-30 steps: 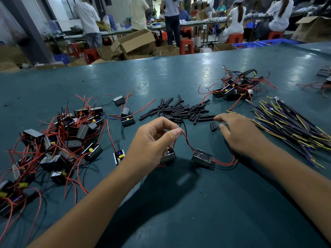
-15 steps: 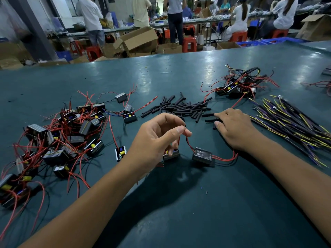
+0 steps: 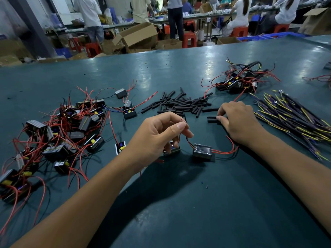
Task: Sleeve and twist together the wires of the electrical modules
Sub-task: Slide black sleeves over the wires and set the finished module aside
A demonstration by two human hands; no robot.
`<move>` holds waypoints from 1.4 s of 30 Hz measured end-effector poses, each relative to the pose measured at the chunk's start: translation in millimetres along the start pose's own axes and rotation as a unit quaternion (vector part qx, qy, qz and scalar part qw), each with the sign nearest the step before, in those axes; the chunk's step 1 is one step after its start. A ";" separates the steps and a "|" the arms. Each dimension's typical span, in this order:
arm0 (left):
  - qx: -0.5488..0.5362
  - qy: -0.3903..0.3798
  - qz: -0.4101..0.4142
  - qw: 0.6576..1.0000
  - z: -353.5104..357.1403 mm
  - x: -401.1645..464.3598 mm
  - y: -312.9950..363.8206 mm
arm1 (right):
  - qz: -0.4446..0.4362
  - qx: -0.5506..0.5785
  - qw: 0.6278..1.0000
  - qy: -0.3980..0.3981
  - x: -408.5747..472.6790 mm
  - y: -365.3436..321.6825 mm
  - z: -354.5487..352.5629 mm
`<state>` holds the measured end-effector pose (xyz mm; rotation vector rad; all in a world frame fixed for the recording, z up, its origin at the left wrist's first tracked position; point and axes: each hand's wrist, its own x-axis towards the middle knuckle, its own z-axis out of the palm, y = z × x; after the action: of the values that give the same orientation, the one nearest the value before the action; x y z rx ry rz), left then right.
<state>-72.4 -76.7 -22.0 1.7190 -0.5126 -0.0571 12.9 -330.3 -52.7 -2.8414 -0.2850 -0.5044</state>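
The left hand [image 3: 157,135] pinches red wires [image 3: 186,138] above two modules [image 3: 202,150] on the desk [image 3: 179,203]. The right hand [image 3: 238,120], nearer, fingers a loose sleeve [image 3: 212,117] lying crosswise, to the wires' upper right.

Two small grey modules lie side by side mid-counter, one [image 3: 202,152] in plain view, the other [image 3: 171,151] half hidden. Red wires [image 3: 223,151] trail from them. Black sleeves [image 3: 180,103] lie heaped behind, nearer the far edge; two more [image 3: 212,119] lie apart, just right.

Left hand [image 3: 157,138] pinching; right hand [image 3: 236,120] fingers curled down.
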 end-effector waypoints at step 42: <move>-0.018 -0.029 0.014 0.999 6.5 -0.3 -10.9 | -0.164 0.447 0.877 0.067 -54.1 -71.0 -48.5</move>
<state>-71.4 -81.2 -33.8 1.6792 -0.5757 -0.0959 -68.5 -283.8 -13.6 -1.8500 -0.7540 -0.4634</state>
